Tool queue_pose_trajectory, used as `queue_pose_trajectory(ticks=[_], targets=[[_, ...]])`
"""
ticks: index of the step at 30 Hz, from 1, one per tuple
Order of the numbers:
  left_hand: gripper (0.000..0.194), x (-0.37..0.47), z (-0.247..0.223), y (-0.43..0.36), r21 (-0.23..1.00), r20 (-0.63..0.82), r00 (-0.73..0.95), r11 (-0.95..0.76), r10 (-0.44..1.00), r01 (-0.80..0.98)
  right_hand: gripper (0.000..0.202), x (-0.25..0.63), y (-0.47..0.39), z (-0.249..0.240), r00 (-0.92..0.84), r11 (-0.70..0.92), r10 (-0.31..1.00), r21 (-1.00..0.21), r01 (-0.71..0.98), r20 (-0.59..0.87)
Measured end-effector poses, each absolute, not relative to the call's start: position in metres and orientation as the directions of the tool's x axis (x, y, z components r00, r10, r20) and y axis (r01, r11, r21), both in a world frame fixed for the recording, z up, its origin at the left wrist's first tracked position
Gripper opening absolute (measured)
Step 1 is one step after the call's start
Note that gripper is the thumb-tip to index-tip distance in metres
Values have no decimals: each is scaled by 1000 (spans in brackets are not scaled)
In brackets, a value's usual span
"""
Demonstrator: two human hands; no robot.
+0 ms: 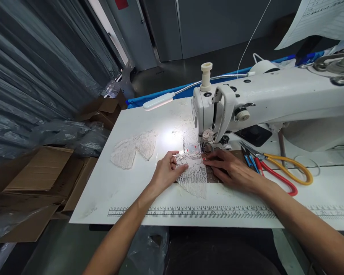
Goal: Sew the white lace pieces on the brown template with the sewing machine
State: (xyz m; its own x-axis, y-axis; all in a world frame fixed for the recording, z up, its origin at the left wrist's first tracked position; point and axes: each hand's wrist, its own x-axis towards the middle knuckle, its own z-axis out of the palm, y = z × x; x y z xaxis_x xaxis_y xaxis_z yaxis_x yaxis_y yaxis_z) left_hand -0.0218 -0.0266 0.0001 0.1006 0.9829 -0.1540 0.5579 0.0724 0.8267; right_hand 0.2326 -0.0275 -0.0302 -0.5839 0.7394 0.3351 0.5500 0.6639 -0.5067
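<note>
- Head view, just in front of the needle end of the machine: to be found there, lace, spread partly over a brown plate, with upper edge close to the machine.
- In front of the machine, left of its needle end: pinching the lace's left edge with left hand, thumb on top.
- In front of the machine, right of its needle end: resting outspread fingertips of right hand at the lace's right edge; cannot tell whether pinching or merely pressing, with thumb hidden.
- Well left of the machine: lying flat, lace pieces.
- Under the machine's arm, near the right wrist: lying loose, scissors; could get knocked by a sideways swing.
- At the machine's needle end: could skew or ripple from uneven pull, snag through open mesh, or catch fingertips placed too near.
</note>
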Motion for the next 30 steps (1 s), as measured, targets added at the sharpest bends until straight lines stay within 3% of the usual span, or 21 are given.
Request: queue_pose_trajectory(ticks=[6,13,30], targets=[[60,-22,-3,-27,823,-146,96,67,985,563,36,234,-30,-24,-581,647,748,-543,535,320],[58,-20,-3,-28,822,-140,89,65,986,566,38,237,-32,-20,-663,693,701,-466,550,262],[49,-19,3,-32,807,-110,109,25,988,590,37,242,-32,-31,-680,712,686,-426,558,257]])
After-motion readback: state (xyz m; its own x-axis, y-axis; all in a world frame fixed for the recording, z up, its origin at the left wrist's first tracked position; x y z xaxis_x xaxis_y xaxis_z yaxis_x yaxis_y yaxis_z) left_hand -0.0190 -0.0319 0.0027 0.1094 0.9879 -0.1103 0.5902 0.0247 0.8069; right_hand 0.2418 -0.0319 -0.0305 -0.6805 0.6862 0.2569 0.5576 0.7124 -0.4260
